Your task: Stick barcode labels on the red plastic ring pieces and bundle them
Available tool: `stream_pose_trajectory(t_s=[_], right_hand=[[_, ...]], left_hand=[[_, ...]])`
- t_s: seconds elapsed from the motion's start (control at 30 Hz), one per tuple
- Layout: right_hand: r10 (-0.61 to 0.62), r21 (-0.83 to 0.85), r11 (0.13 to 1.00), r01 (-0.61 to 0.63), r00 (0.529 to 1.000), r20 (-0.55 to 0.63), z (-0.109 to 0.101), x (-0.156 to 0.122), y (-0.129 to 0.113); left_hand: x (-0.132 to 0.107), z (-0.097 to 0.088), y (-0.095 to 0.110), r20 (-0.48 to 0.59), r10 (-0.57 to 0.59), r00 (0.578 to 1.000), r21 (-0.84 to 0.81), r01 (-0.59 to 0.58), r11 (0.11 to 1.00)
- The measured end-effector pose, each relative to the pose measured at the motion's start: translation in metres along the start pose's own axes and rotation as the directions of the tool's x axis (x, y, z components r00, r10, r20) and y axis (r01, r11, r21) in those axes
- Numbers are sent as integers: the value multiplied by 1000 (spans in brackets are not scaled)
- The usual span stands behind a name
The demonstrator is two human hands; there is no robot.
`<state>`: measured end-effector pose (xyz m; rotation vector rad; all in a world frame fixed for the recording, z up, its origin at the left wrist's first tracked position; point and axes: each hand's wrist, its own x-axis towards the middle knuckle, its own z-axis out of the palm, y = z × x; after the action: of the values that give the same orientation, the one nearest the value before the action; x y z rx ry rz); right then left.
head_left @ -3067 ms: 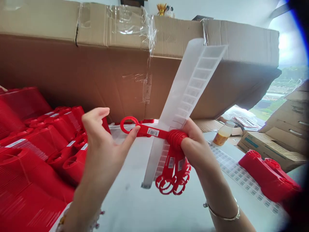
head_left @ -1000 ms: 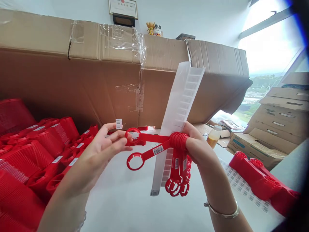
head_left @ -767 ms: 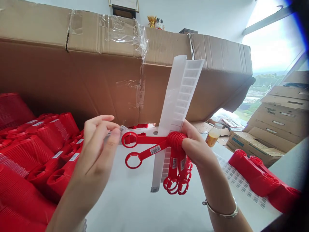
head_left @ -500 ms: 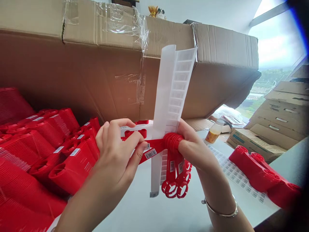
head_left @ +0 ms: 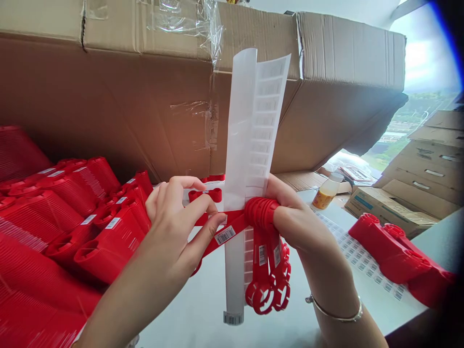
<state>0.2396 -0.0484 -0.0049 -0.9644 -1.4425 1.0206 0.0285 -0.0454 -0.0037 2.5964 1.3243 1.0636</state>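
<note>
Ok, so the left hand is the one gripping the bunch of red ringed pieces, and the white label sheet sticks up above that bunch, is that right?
Not quite: it's the right hand that grips the bunch of red ringed pieces, as the head view shows. The white label sheet does stick up above the bunch.

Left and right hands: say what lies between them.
In the head view, between left hand and right hand: red strips with barcode stickers, in front of a label sheet.

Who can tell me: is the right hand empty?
No, the right hand grips a bunch of red ring-ended pieces.
</note>
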Motion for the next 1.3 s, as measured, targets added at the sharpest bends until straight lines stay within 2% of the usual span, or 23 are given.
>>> stream_pose_trajectory(t_s=[0.1,0.27,0.6,0.83,1.0,1.2,1.3], right_hand=[[11,-4,1000,-11,1000,-9,1,0,-1],[49,-9,999,-49,998,-25,3,0,-2],[53,31,998,-51,997,-47,3,-2,4],[73,14,997,-71,990,-118,6,-2,4],[68,33,997,-64,988,-140,6,-3,7],[36,11,999,-35,982,-187,7,-4,10],[11,-5,1000,-12,978,-206,8,-3,8]], left_hand=[[0,1,1,-19,-45,999,-23,45,999],[0,2,2,-40,-37,999,-54,34,998],[2,3,2,-31,-44,999,-66,42,997],[1,7,3,-72,-54,996,-48,50,998],[2,10,6,-106,-159,982,-128,145,981],[7,10,6,-42,-335,941,-235,316,919],[13,13,0,-21,-354,935,-275,335,901]])
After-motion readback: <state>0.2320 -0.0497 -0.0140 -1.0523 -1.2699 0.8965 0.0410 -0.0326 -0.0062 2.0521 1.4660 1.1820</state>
